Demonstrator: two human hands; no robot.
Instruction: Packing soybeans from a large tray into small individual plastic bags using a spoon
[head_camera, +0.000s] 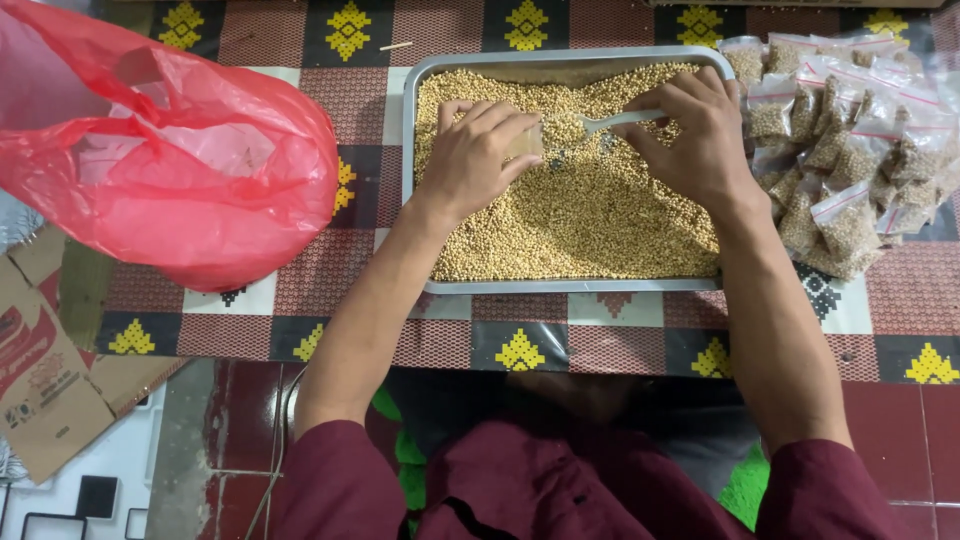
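Note:
A metal tray (412, 120) full of small tan seeds (590, 210) lies on a patterned mat. My left hand (475, 155) hovers over the seeds and pinches a small clear bag (527, 142) held open. My right hand (700, 130) grips a white spoon (612, 122) whose bowl points toward the bag's mouth. Both hands sit above the far half of the tray.
A pile of several small filled seed bags (850, 140) lies right of the tray. A large red plastic bag (170, 150) sits at the left. Flattened cardboard (45, 370) lies on the floor at the lower left. The mat (620, 345) ends near my lap.

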